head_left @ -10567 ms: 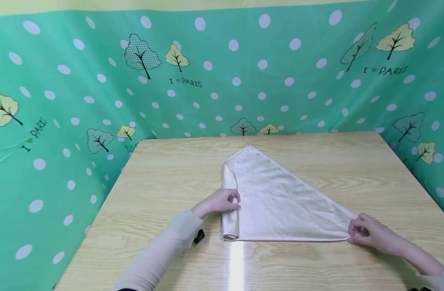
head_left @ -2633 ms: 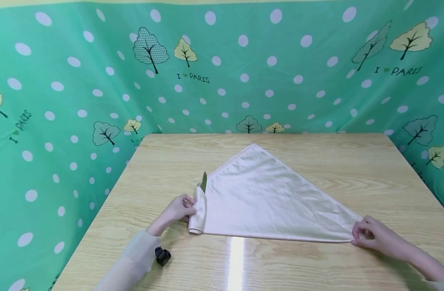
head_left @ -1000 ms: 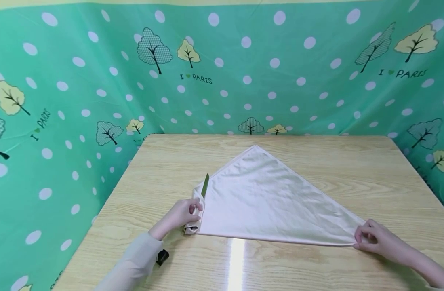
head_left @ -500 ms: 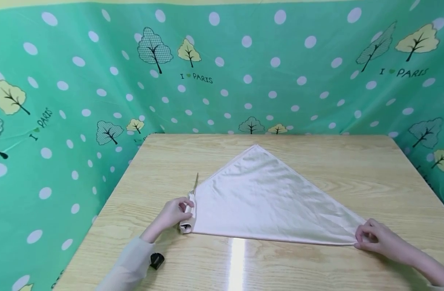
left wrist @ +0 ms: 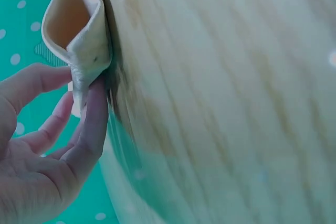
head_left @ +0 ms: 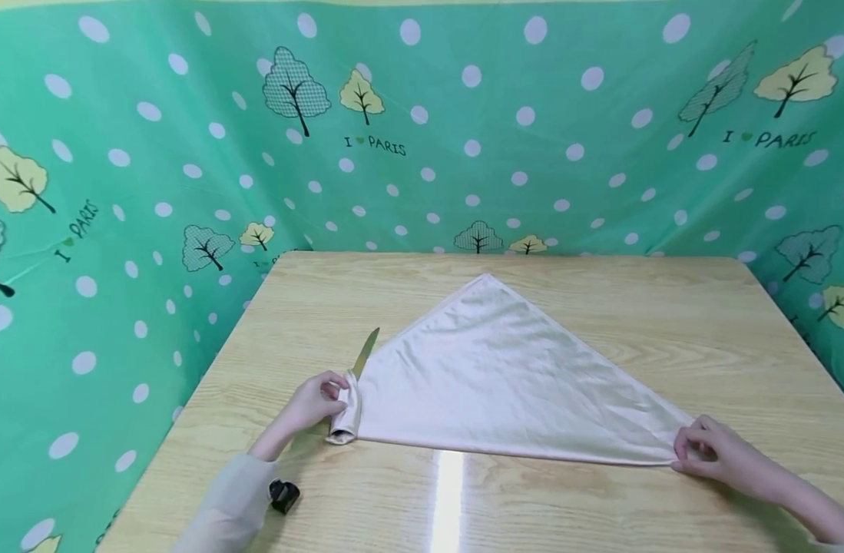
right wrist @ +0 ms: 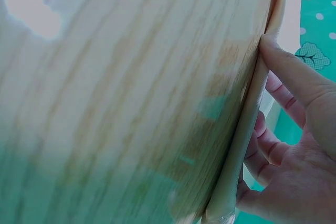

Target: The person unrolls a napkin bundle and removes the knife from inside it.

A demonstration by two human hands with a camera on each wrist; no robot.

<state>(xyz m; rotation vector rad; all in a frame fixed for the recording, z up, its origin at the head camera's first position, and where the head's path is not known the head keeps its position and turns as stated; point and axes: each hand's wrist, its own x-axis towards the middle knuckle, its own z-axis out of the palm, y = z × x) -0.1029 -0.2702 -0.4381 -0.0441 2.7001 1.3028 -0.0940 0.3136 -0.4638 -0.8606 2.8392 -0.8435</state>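
A pale satin cloth (head_left: 491, 369) lies folded in a triangle on the wood-grain table (head_left: 601, 307). Its left end is a short roll (head_left: 347, 415), pinched between thumb and fingers of my left hand (head_left: 311, 401). The roll's hollow end (left wrist: 79, 19) shows in the left wrist view. A pointed, shiny blade like a knife's (head_left: 366, 353) sticks out of the roll's far end; its rest is hidden in the cloth. My right hand (head_left: 722, 453) pinches the cloth's right corner, and in the right wrist view the thumb (right wrist: 286, 66) lies along the cloth's folded edge.
A green dotted curtain (head_left: 422, 138) with tree prints stands behind the table and along both sides. A small black object (head_left: 283, 495) is beside my left sleeve. Glare (head_left: 448, 499) marks the table's front middle.
My left hand has moved left with the roll, and more flat cloth shows. The blade, hidden in the first frame, now sticks out and has turned. My right hand stays at the corner.
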